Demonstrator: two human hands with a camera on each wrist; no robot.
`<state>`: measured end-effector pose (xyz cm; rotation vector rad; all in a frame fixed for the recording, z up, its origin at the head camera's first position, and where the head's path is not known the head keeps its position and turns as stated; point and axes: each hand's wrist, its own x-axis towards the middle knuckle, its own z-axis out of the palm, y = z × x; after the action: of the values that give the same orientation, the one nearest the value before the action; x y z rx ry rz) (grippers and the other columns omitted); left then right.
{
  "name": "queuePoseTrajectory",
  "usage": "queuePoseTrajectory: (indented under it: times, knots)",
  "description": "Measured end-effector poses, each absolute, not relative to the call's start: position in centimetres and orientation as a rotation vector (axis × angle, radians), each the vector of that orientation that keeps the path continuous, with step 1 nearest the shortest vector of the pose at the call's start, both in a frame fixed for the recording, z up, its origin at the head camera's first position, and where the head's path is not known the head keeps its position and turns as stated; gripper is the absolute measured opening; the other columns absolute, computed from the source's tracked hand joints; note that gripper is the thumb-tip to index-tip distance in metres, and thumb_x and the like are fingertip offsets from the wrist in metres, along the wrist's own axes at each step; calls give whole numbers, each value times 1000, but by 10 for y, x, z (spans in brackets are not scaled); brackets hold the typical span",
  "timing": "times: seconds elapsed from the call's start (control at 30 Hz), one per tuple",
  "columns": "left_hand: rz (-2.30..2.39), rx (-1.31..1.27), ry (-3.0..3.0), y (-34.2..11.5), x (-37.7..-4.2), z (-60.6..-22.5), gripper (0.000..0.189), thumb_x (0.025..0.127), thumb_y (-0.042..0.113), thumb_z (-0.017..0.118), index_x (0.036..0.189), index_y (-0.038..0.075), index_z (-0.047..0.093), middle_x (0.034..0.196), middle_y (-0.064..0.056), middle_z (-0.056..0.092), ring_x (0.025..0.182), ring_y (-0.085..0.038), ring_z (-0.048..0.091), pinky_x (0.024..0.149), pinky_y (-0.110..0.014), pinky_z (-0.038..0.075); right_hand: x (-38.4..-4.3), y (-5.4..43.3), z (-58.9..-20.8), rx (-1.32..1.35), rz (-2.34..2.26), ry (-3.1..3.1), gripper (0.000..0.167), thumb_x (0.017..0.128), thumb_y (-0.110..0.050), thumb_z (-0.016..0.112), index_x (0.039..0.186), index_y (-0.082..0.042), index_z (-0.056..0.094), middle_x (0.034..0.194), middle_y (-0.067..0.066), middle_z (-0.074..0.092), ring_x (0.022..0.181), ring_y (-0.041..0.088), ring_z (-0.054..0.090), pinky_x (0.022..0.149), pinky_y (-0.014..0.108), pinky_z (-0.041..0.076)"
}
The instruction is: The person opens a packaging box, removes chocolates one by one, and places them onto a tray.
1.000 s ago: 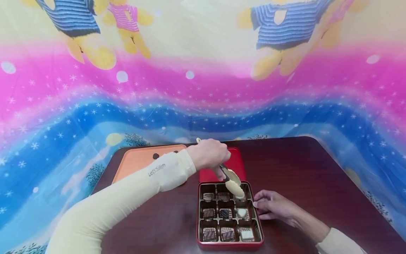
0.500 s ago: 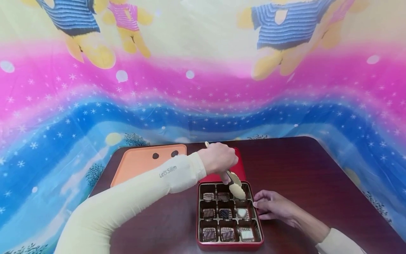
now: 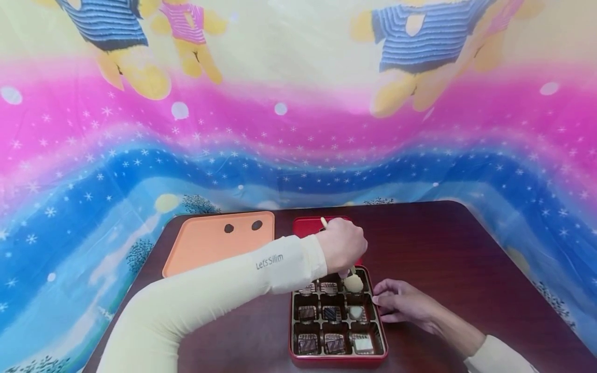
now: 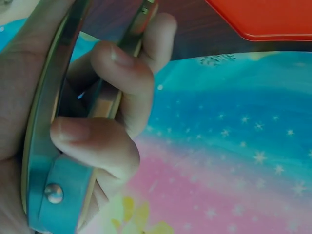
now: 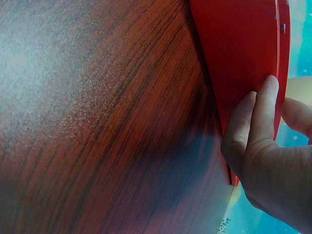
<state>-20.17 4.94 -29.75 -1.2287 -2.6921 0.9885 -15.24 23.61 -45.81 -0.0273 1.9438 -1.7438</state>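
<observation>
My left hand (image 3: 344, 244) grips a pair of tongs (image 4: 61, 195), with the fingers curled round both arms in the left wrist view. The tongs' pale scalloped tip (image 3: 353, 283) points down into the far right compartment of a red chocolate box (image 3: 338, 361). What lies under that tip is hidden. Other compartments hold dark chocolates (image 3: 331, 314), a white heart-shaped chocolate (image 3: 356, 313) and a white square one (image 3: 363, 343). My right hand (image 3: 406, 303) holds the box's right side; in the right wrist view two fingers (image 5: 263, 117) press its outer wall and the thumb lies over the rim.
A red lid (image 3: 312, 227) lies behind the box, partly covered by my left hand. At the back left an orange tray (image 3: 200, 254) carries two dark round pieces (image 3: 228, 228). A printed cloth (image 3: 298, 129) hangs behind the dark wooden table (image 3: 434, 243).
My left hand has shifted right and slightly nearer, and the tongs now point more steeply down into the far right compartment. More of the tray shows. My right hand stays in place.
</observation>
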Motion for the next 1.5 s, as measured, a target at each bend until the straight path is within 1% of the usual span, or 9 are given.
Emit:
queuePoseTrajectory:
  times: [0.17, 0.27, 0.5, 0.7, 0.83, 0.97, 1.23, 1.5]
  knots:
    - [1002, -1180, -2688, 58, -195, -300, 16, 80, 41, 76, 91, 30, 72, 89, 12, 69, 70, -9, 62, 55, -26, 53, -152, 236, -458, -13, -1737, 1951, 32, 96, -12, 63, 116, 6, 46, 101, 10, 59, 90, 21, 63, 81, 38, 58]
    - [1016, -1157, -2692, 62, -193, -302, 14, 82, 40, 74, 91, 30, 72, 89, 11, 69, 70, -9, 62, 56, -26, 53, -152, 236, -458, -17, -1737, 1950, 32, 96, -12, 63, 116, 6, 46, 101, 10, 59, 90, 21, 62, 81, 38, 58]
    - [1066, -1154, -2698, 70, -191, -306, 11, 86, 37, 69, 93, 29, 73, 92, 10, 68, 69, -12, 59, 52, -27, 49, -152, 235, -457, -26, -1739, 1949, 31, 96, -12, 62, 116, 7, 46, 97, 8, 57, 89, 21, 61, 81, 39, 58]
    - [1097, -1109, -2743, 78, -191, -313, 9, 89, 36, 66, 90, 29, 72, 91, 10, 66, 67, -12, 57, 48, -28, 46, -152, 235, -457, -24, -1741, 1943, 31, 96, -12, 62, 115, 6, 46, 96, 8, 58, 89, 21, 61, 80, 38, 58]
    - [1125, -1095, -2750, 82, -191, -317, 10, 91, 35, 64, 88, 28, 70, 87, 9, 65, 63, -14, 55, 44, -30, 43, -153, 235, -457, -18, -1741, 1941, 31, 96, -12, 62, 116, 6, 46, 97, 9, 59, 90, 21, 62, 80, 38, 58]
    - [1120, -1109, -2732, 85, -191, -322, 12, 94, 34, 61, 88, 29, 70, 88, 9, 66, 63, -14, 56, 42, -31, 42, -152, 235, -457, -12, -1739, 1943, 33, 96, -12, 62, 117, 7, 45, 99, 10, 59, 90, 22, 62, 80, 39, 58]
    - [1158, -1177, -2675, 84, -196, -326, 11, 89, 39, 64, 92, 30, 71, 92, 9, 65, 67, -13, 56, 46, -29, 45, -152, 235, -458, -8, -1736, 1946, 33, 96, -12, 62, 117, 7, 46, 101, 11, 60, 90, 21, 62, 80, 39, 58]
    - [1140, -1227, -2644, 80, -198, -325, 11, 90, 38, 65, 94, 31, 72, 92, 11, 67, 69, -11, 57, 51, -26, 48, -152, 235, -457, -3, -1733, 1953, 33, 96, -12, 62, 117, 7, 46, 101, 11, 60, 90, 22, 63, 80, 39, 58]
